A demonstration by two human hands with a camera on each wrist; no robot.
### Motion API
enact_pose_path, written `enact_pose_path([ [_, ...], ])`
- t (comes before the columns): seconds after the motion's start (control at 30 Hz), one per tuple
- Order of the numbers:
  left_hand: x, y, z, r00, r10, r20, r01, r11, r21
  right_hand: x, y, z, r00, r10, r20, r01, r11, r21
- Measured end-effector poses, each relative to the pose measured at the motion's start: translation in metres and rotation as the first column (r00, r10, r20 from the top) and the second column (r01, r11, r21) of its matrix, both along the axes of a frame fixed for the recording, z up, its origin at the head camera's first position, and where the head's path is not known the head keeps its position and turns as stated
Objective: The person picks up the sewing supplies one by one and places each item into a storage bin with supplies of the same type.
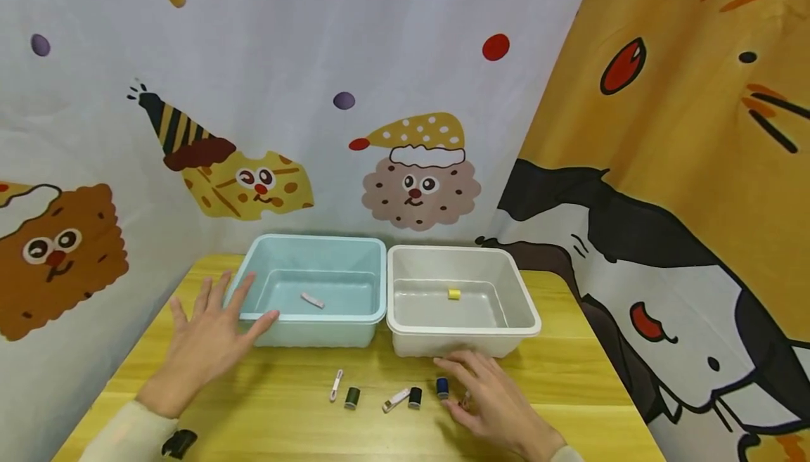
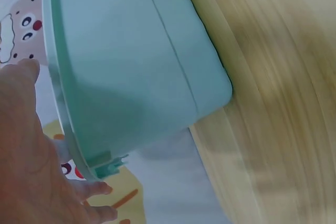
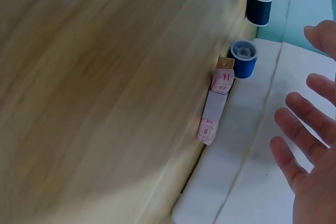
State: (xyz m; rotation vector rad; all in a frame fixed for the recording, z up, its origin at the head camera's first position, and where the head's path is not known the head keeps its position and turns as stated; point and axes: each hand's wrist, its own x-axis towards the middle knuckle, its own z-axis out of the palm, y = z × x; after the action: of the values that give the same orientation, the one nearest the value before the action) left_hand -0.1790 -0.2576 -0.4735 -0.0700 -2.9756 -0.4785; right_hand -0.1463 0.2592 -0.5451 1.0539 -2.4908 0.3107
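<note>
Left sleeve [image 1: 123, 437], foremost. Left hand [image 1: 205, 346]: fingers spread wide at the front-left corner of the blue bin [image 1: 316, 333]; contact cannot be told. Right hand [image 1: 493, 402]: fingers loosely parted, holding nothing, near a folded measuring tape [image 3: 214, 106] and blue spool [image 3: 243, 66], before the front edge of the white bin [image 1: 436, 344]. Both bins stand toward the back edge of the worktop [image 1: 569, 370].

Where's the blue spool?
Head view: the blue spool sits on the table in front of the white bin, right of the black spool, near the right hand.
</note>
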Motion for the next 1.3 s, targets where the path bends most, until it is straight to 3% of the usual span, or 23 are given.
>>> enact_pose_path([
  [0.43, -0.012, -0.012, -0.007, 1.0, -0.004, 0.026, 0.003, 1.0, 0.025, -0.009, 0.006, -0.007, 0.995, -0.047, 0.093, 0.043, 0.998, 0.036],
  [0.7, -0.011, -0.014, -0.003, 0.996, -0.01, 0.084, 0.008, 0.999, 0.031, -0.012, 0.007, -0.012, 0.99, -0.052, 0.128, 0.045, 0.997, 0.059],
  [0.93, -0.014, -0.01, -0.001, 0.997, -0.013, 0.07, 0.011, 0.999, 0.031, -0.017, 0.009, -0.013, 0.989, -0.054, 0.137, 0.046, 0.997, 0.055],
  [1.3, -0.01, -0.01, -0.002, 0.997, -0.009, 0.076, 0.008, 1.0, 0.017, -0.017, 0.006, -0.019, 0.982, -0.065, 0.177, 0.051, 0.996, 0.079],
])
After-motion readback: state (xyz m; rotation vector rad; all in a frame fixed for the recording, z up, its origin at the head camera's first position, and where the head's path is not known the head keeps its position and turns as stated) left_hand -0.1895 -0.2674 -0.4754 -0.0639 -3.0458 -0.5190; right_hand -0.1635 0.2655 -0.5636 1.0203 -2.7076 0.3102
